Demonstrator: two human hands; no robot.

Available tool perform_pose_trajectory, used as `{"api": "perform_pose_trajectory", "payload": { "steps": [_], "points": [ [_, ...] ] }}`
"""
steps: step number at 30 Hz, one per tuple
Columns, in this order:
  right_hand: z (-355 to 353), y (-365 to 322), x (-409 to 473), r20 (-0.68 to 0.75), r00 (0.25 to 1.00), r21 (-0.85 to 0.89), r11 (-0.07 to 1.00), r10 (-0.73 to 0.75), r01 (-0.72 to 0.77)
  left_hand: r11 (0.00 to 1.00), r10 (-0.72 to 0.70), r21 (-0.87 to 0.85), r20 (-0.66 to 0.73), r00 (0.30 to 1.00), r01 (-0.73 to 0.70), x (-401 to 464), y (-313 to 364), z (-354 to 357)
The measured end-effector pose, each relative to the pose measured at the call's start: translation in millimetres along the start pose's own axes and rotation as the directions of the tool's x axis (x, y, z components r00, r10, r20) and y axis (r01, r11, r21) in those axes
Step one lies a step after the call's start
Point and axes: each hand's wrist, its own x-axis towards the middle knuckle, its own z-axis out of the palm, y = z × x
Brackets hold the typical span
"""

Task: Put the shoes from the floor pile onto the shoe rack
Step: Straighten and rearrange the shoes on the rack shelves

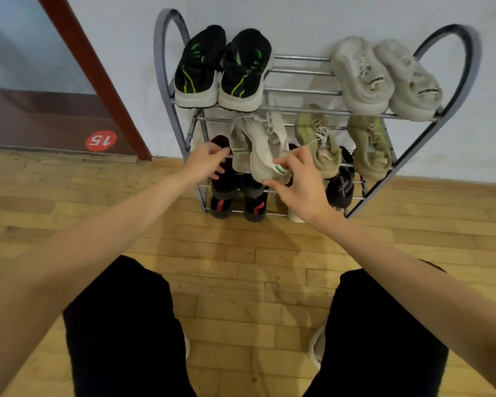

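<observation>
Shoe rack [166, 81], top tier: gap between black pair [222, 68] at 11 o'clock and white pair [384, 77] at 1 o'clock. Middle tier crowded. Wooden floor [249, 253] at 6 o'clock: open approach.

1. A wooden plank floor [241, 253] runs up to a pale wall [298, 21].
2. A dark red door frame [98, 81] slants along the wall at the left.
3. A round red sticker [100, 140] reading 15 sits low, just left of the frame.
4. Black trousers [121, 325] cover both legs at the bottom.
</observation>
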Motion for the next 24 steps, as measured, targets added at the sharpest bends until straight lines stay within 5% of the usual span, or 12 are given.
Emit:
{"api": "perform_pose_trajectory", "payload": {
  "steps": [6, 13, 24],
  "points": [
    [44, -42, 23, -0.003, 0.999, 0.043, 0.998, -0.047, 0.047, 0.938, -0.079, -0.304, 0.272, 0.959, 0.164, -30, 2, -31],
    [72, -52, 41, 0.018, 0.995, 0.102, 0.991, -0.094, 0.092, 0.852, -0.048, -0.519, 0.055, 0.997, 0.069, -24, -17, -34],
    [89, 4, 66, 0.321, 0.927, -0.259, 0.96, 0.193, -0.11, 0.996, -0.046, -0.08, -0.049, 0.998, 0.042, 44, -50, -38]
  ]
}}
